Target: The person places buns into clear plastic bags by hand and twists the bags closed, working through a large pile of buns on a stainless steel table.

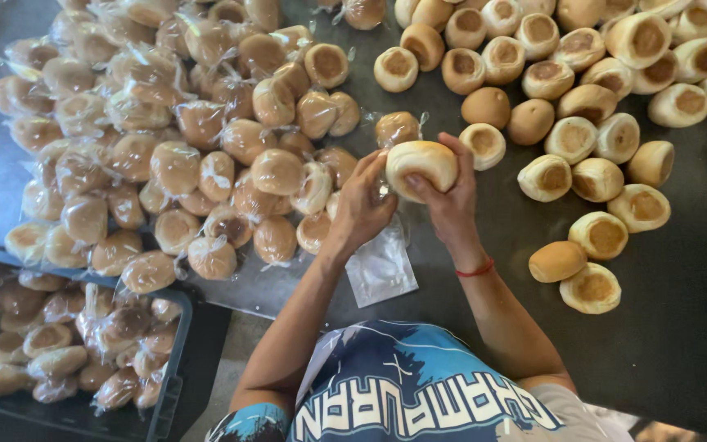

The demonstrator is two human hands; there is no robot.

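left hand (363, 205) and right hand (450, 196) gripping bun (421, 166) | hovering over bags (380, 266) on bench (681, 327) | wrapped buns (182, 155) lying left

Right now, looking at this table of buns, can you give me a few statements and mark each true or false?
1. Both hands hold one bun. True: the left hand and right hand grip it together.
2. The wrapped buns lie on the person's right. False: they are piled on the left; the bare buns are on the right.
3. A clear bag lies on the table under the hands. True.
4. The crate at lower left is empty. False: it holds wrapped buns.
5. A red band circles the left wrist. False: it is on the right wrist.
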